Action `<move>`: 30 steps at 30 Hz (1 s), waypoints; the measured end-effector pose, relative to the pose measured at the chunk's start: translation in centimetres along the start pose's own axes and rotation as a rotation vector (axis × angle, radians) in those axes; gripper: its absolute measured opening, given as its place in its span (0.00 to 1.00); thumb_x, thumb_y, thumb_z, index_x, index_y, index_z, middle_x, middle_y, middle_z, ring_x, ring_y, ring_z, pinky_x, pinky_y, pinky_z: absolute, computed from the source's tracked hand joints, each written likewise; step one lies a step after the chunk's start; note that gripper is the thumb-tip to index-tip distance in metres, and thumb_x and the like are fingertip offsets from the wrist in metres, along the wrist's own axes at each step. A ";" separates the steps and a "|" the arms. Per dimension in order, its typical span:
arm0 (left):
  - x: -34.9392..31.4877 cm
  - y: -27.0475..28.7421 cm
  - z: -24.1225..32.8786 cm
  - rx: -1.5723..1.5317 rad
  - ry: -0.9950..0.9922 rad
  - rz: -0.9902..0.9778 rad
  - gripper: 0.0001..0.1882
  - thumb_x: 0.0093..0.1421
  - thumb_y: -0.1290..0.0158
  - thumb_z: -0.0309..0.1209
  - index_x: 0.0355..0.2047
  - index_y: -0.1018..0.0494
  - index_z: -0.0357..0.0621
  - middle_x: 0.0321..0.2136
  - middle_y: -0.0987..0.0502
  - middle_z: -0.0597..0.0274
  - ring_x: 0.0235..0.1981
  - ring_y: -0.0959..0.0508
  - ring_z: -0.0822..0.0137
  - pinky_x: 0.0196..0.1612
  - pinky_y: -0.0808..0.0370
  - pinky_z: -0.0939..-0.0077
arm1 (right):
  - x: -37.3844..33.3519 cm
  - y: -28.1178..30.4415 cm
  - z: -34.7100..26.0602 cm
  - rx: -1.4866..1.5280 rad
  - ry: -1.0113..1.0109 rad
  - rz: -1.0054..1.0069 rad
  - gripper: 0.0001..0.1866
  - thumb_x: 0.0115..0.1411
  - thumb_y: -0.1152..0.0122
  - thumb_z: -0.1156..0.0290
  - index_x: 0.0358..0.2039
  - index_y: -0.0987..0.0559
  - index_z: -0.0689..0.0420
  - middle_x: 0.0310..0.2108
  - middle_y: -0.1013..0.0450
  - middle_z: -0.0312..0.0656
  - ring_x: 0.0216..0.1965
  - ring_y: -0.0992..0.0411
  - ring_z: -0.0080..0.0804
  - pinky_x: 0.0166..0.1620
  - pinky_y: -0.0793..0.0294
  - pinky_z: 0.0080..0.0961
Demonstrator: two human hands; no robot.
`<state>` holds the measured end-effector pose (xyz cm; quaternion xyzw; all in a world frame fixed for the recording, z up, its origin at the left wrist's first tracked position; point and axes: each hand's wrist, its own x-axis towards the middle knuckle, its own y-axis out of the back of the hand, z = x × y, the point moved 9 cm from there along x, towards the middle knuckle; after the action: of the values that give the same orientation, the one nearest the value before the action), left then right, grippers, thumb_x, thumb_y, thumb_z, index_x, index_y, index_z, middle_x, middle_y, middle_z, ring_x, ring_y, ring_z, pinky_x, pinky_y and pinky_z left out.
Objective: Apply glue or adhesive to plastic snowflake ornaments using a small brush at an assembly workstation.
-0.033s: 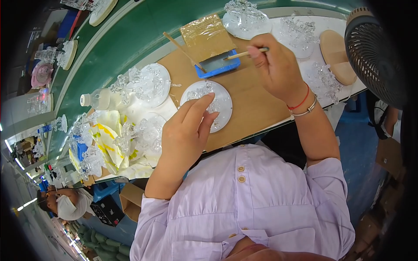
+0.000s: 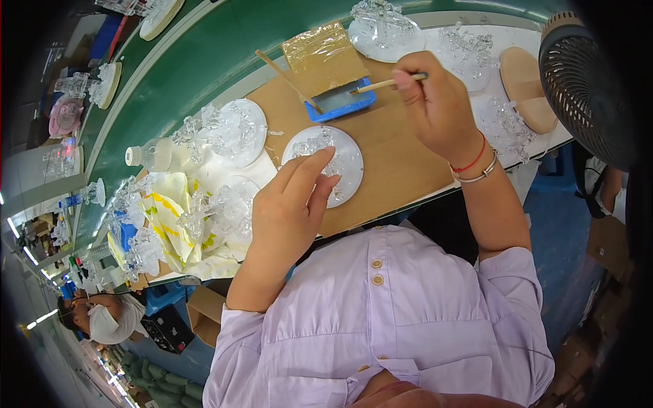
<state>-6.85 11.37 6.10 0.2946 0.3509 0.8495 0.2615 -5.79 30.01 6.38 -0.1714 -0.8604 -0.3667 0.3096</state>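
My right hand (image 2: 439,102) pinches a slim wooden-handled brush (image 2: 388,84). Its dark tip reaches into a shallow blue tray (image 2: 343,111) with a pale, wet-looking bottom. A flat wooden stick (image 2: 286,78) leans in the same tray at its left. Just nearer to me, a white round disc (image 2: 350,180) lies on brown cardboard, bearing a clear plastic piece (image 2: 311,144). My left hand (image 2: 289,197) curls over the disc's left side, fingers and thumb bent round part of the clear piece; the exact contact is hidden by the fingers.
A tape-wrapped cardboard block (image 2: 325,58) stands behind the tray. Discs with clear pieces (image 2: 238,132) crowd the left, beside a plastic bottle (image 2: 153,155) and a yellow-white crumpled wrapper (image 2: 170,217). At far right are a beige oval base (image 2: 524,88) and a black fan (image 2: 585,88).
My right hand has shifted slightly to the right along with the brush, whose tip stays at the tray. My left hand and the disc look unmoved.
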 end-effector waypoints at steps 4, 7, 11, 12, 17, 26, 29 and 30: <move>-0.2 0.1 -0.4 -0.030 0.010 0.035 0.14 0.52 0.40 0.22 0.40 0.25 0.43 0.28 0.23 0.58 0.24 0.22 0.61 0.26 0.26 0.74 | -1.2 1.7 1.7 0.123 -0.221 0.061 0.08 0.68 0.53 0.69 0.37 0.30 0.60 0.28 0.27 0.39 0.25 0.32 0.18 0.29 0.34 0.14; -0.1 0.0 -0.3 -0.049 0.030 0.051 0.14 0.52 0.40 0.22 0.39 0.24 0.44 0.29 0.22 0.58 0.24 0.22 0.61 0.26 0.26 0.74 | -1.9 2.8 1.7 0.177 -0.162 0.139 0.08 0.69 0.56 0.69 0.38 0.32 0.61 0.29 0.27 0.40 0.25 0.34 0.14 0.28 0.35 0.12; -0.1 -0.1 -0.5 -0.019 0.023 0.070 0.14 0.52 0.39 0.22 0.40 0.24 0.44 0.30 0.22 0.57 0.25 0.21 0.62 0.26 0.25 0.74 | -3.7 4.4 0.0 0.308 -0.166 0.207 0.07 0.69 0.57 0.70 0.38 0.35 0.61 0.29 0.28 0.44 0.23 0.36 0.17 0.27 0.37 0.13; -0.1 0.0 -0.5 -0.028 0.029 0.073 0.13 0.52 0.39 0.23 0.39 0.24 0.44 0.30 0.22 0.57 0.25 0.21 0.62 0.26 0.25 0.75 | -4.4 4.6 -0.6 0.306 -0.170 0.205 0.07 0.69 0.57 0.70 0.38 0.35 0.61 0.29 0.28 0.44 0.23 0.36 0.17 0.27 0.37 0.13; -0.2 -0.1 -0.9 -0.042 0.050 0.071 0.13 0.52 0.39 0.23 0.39 0.23 0.44 0.31 0.21 0.57 0.25 0.21 0.62 0.26 0.24 0.75 | -7.4 2.7 -2.6 0.272 -0.152 0.038 0.08 0.68 0.55 0.70 0.39 0.34 0.61 0.29 0.28 0.47 0.24 0.36 0.19 0.28 0.35 0.15; -0.4 -0.2 -0.8 -0.043 0.055 0.065 0.16 0.50 0.37 0.22 0.41 0.23 0.42 0.32 0.20 0.59 0.24 0.21 0.71 0.30 0.26 0.81 | -7.9 0.3 -4.1 0.224 0.012 -0.019 0.04 0.62 0.50 0.79 0.38 0.32 0.63 0.29 0.29 0.50 0.27 0.28 0.42 0.32 0.28 0.30; -0.4 -0.3 -0.8 -0.043 0.049 0.070 0.16 0.50 0.37 0.22 0.41 0.23 0.42 0.32 0.20 0.59 0.24 0.21 0.71 0.30 0.26 0.81 | -8.0 -0.1 -4.4 0.255 0.038 -0.109 0.05 0.61 0.50 0.80 0.38 0.32 0.63 0.29 0.29 0.49 0.28 0.27 0.44 0.32 0.28 0.31; -0.4 -0.2 -0.7 -0.045 0.052 0.077 0.16 0.50 0.37 0.22 0.41 0.23 0.42 0.32 0.20 0.59 0.24 0.21 0.71 0.30 0.26 0.81 | -8.0 0.1 -4.4 0.263 0.036 -0.108 0.05 0.61 0.50 0.80 0.38 0.32 0.63 0.28 0.29 0.49 0.28 0.27 0.45 0.33 0.28 0.31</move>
<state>-7.01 10.89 5.43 0.2795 0.3267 0.8741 0.2261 2.00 26.28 3.54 -0.0761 -0.9034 -0.2698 0.3244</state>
